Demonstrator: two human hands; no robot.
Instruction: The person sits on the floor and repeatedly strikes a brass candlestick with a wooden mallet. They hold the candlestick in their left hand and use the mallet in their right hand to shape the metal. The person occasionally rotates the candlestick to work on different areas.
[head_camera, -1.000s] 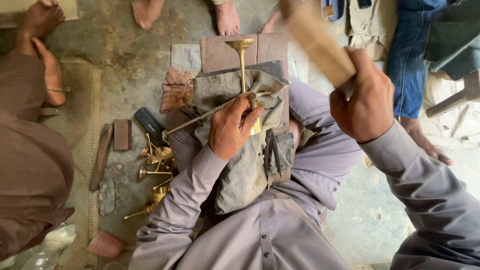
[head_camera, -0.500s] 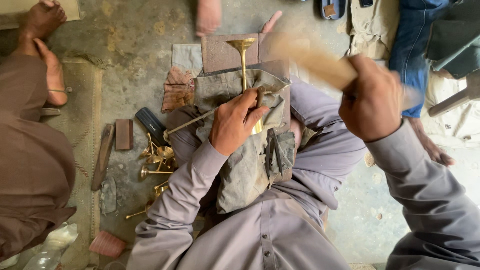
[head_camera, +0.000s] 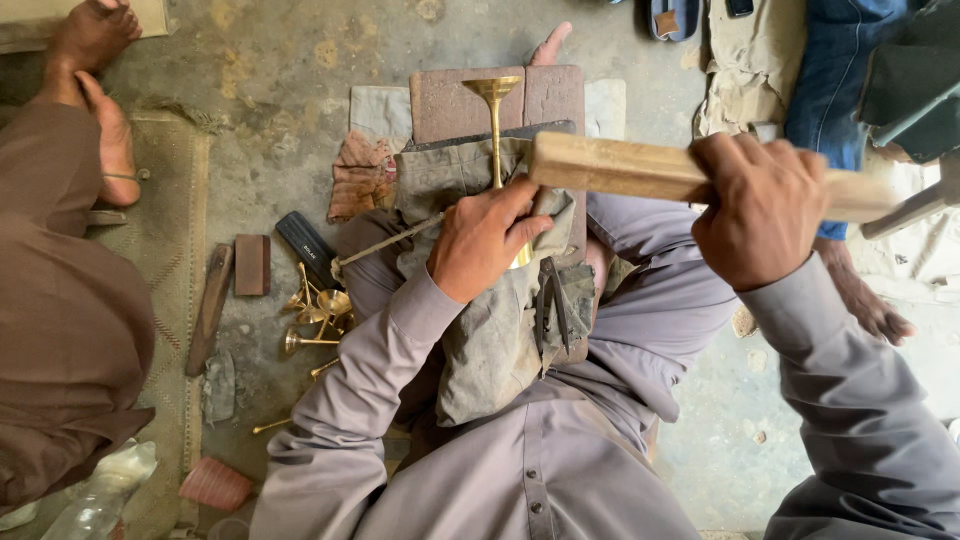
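Head view: no container in sight; loose brass pieces (head_camera: 315, 310) lie in a heap on the floor left of the knee. Brass goblet-shaped stem (head_camera: 496, 130), shiny gold, flared cup at far end, lies lengthwise on a grey cloth (head_camera: 490, 340) over the lap, tip over a reddish block (head_camera: 450, 100). Left hand (head_camera: 485, 240) palm down, grip clenched around the stem's near end. Right hand (head_camera: 765, 205) raised at right, fist closed on a pale wooden mallet (head_camera: 620, 168), held level across the stem. Another person's bare feet (head_camera: 95, 60) far left.
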